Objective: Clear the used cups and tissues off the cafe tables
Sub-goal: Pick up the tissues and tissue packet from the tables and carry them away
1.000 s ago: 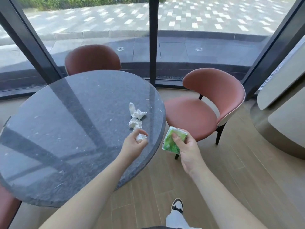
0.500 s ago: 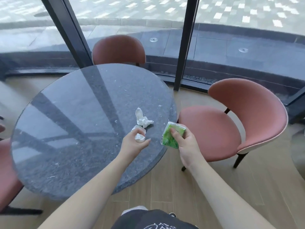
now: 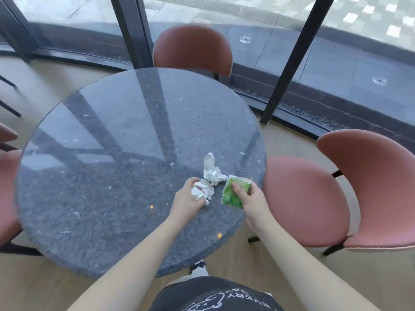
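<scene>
A round dark stone table (image 3: 94, 198) fills the middle of the view. Near its right edge my left hand (image 3: 187, 199) grips a crumpled white tissue (image 3: 201, 190). Just beyond it a second crumpled tissue (image 3: 212, 170) lies loose on the tabletop. My right hand (image 3: 251, 199) holds a green tissue packet (image 3: 234, 191) over the table's right edge, fingers curled round it, right beside the loose tissue.
Pink chairs surround the table: one behind it (image 3: 193, 49), one at the right (image 3: 350, 191), one at the left edge (image 3: 7, 187). Dark window frames (image 3: 294, 55) and glass stand beyond. The floor is light wood.
The view has shifted so the table sits more central. My left hand has lifted one tissue off the tabletop and gathered it into its grip. My right hand has moved in over the table edge.
</scene>
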A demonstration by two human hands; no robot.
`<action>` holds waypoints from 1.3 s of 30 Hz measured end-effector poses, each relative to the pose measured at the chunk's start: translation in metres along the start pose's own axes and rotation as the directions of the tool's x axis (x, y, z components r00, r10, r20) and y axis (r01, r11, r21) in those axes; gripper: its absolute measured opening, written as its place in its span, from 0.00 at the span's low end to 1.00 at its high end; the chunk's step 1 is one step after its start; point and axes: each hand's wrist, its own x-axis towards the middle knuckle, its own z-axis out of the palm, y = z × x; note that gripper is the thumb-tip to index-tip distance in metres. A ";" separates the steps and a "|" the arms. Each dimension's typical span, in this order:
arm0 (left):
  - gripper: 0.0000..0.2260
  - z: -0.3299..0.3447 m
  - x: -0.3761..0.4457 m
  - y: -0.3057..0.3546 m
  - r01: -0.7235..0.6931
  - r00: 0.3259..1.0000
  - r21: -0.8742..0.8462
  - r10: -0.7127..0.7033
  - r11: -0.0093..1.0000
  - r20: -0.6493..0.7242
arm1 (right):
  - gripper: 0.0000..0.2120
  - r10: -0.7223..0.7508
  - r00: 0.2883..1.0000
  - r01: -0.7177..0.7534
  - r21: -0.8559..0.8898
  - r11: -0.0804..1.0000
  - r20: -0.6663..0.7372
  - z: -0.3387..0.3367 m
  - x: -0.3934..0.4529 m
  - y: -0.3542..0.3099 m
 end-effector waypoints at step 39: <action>0.15 0.076 0.108 0.029 -0.207 0.978 0.671 0.172 0.712 0.119 | 0.06 0.070 0.993 -0.069 -0.010 0.998 0.094 -0.050 0.148 -0.036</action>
